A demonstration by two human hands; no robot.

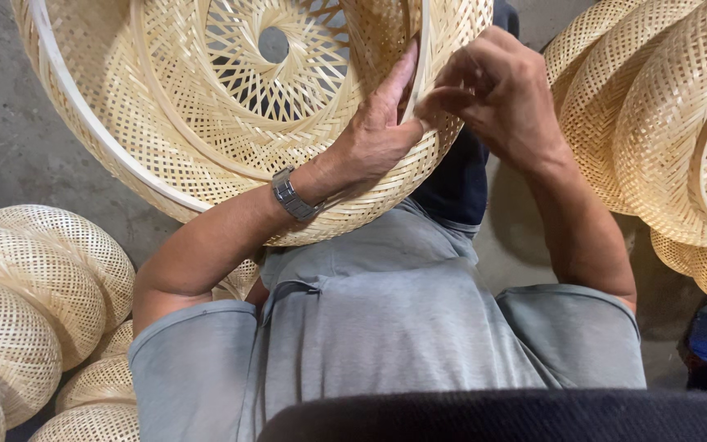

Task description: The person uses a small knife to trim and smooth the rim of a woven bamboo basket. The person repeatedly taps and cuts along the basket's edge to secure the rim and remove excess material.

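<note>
Head view: I see a big woven bamboo basket [231,90] tilted toward me, far centre, open side showing an inner ring and a hole at the middle. My left hand [378,131] lies flat inside its right wall, fingers pressed together along the rim hoop [421,57], metal watch [292,196] on the wrist. Right hand [505,90] is outside the rim, fingertips pinching the weave at the edge, touching the left thumb. Finished woven domes stacked near left [34,286] and far right [664,123].
</note>
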